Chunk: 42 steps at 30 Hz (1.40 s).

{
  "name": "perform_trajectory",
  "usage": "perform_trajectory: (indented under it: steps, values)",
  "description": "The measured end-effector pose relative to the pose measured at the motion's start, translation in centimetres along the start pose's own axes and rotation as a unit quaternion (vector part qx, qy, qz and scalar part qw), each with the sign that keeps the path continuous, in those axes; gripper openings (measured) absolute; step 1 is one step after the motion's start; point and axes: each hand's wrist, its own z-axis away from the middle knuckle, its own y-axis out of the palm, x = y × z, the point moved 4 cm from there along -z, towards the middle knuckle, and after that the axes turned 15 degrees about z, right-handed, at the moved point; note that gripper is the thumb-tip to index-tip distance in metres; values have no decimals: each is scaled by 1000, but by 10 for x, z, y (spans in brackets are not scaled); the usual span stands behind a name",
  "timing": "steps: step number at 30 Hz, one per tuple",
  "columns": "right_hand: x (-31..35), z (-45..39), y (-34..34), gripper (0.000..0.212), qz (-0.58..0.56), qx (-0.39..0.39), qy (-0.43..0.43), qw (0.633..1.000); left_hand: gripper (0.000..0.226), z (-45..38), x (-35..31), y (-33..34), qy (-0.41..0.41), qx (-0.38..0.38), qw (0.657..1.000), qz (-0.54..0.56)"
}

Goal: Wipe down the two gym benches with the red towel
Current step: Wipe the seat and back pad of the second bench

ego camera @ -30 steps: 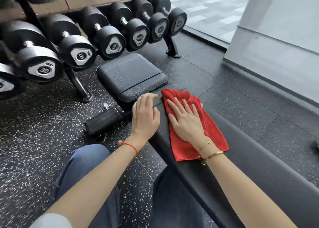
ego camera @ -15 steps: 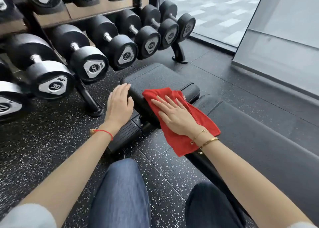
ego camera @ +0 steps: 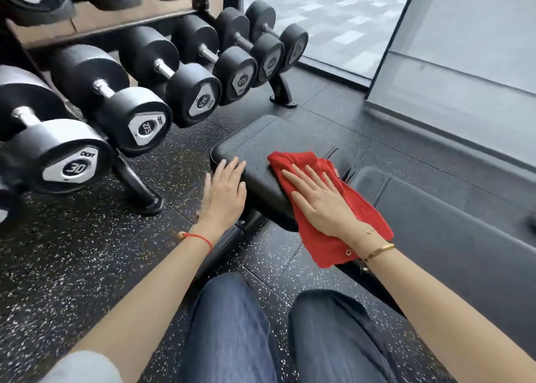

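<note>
Rubber-coated dumbbells point(ego camera: 136, 113) filled rack at ten o'clock; seven counted on lower tier, more cut off above. Left hand point(ego camera: 224, 192) lay flat, fingers straight, grip apart, steadying near edge of seat pad point(ego camera: 255, 153). Red towel point(ego camera: 333, 208) draped over pad's right end at one o'clock, tail hanging free. Right hand point(ego camera: 322, 203) pressed it flat, fingers spread, nothing clamped. Long back pad point(ego camera: 449, 223) ran toward four o'clock. Towel judged soft, light, prone to bunching; best held under whole palm. One towel, one counter visible, two hands.
</note>
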Motion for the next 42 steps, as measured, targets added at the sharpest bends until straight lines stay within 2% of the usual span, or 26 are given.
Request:
perform_trajectory:
  steps: [3,10,18,21,24,28,31,34,38,42]
  values:
    - [-2,13,-2,50,19,-12,0,1000,51,-1,-1,1,4,3,1000,-8]
    - [-13,0,7,50,6,-12,75,997,50,-3,4,2,10,7,1000,-13]
    - [-28,-78,5,50,1,14,140,990,48,-7,2,0,2,-8,1000,14]
    - [-20,-116,5,51,5,27,113,993,48,-7,2,1,-7,-13,1000,14]
    - [1,-138,4,51,-5,44,49,998,48,-9,0,1,-17,-14,1000,16]
    - [29,-124,3,51,1,26,-69,997,46,-12,-3,1,-29,-24,999,5]
    - [22,-98,6,50,7,6,-116,993,44,-12,-4,2,-34,-36,999,2]
    - [-9,-96,8,50,17,2,-78,997,44,-11,-6,2,-36,-47,998,13]
    - [-41,-134,6,50,13,12,4,1000,44,-11,-11,5,-47,-62,997,22]
    - [-22,-175,6,51,-4,27,-13,1000,45,-11,-11,6,-55,-67,996,28]
